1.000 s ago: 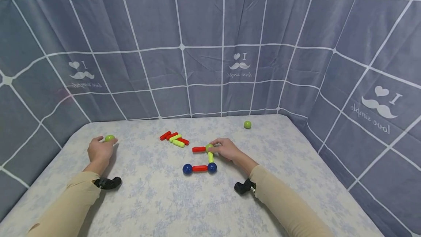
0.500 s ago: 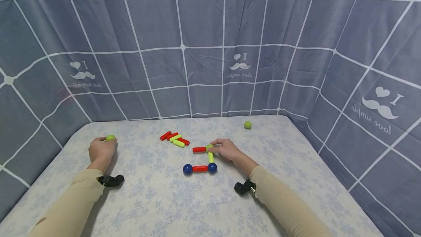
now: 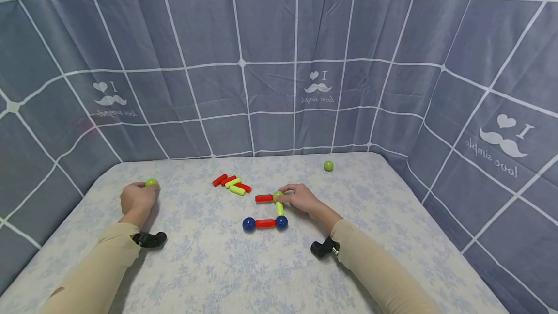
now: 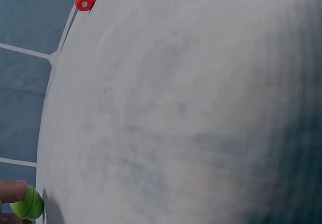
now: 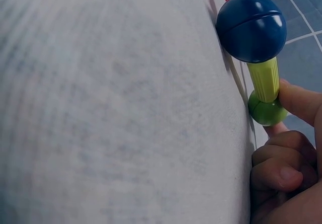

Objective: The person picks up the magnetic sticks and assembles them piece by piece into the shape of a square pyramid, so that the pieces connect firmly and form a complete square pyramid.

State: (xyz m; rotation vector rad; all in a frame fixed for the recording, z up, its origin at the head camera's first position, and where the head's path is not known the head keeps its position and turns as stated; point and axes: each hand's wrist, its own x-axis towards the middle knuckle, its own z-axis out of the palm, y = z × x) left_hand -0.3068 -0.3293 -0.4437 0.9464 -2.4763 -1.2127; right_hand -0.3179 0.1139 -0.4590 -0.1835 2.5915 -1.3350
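At the table's left, my left hand [image 3: 138, 198] pinches a loose green ball [image 3: 151, 182]; in the left wrist view this green ball [image 4: 31, 204] shows a seam and lies by the fingertips. My right hand [image 3: 302, 198] holds another green ball [image 3: 277, 195] between thumb and fingers. That ball is a corner of a joined shape of magnetic-looking rods and balls. A red rod [image 3: 263, 198] points left from it, and a yellow-green rod [image 5: 263, 78] links it to a blue ball [image 5: 251, 27]. From there a red rod [image 3: 265, 223] runs to a second blue ball [image 3: 249, 224].
Several loose red and yellow-green rods [image 3: 233, 184] lie in a small pile toward the back middle. A third green ball [image 3: 328, 165] sits at the back right. A grey curtain [image 3: 270, 86] with white lines stands behind the patterned tablecloth [image 3: 209, 265].
My left hand has closed round the green ball and shifted slightly right with it. The right hand and the joined rods and balls have stayed in place.
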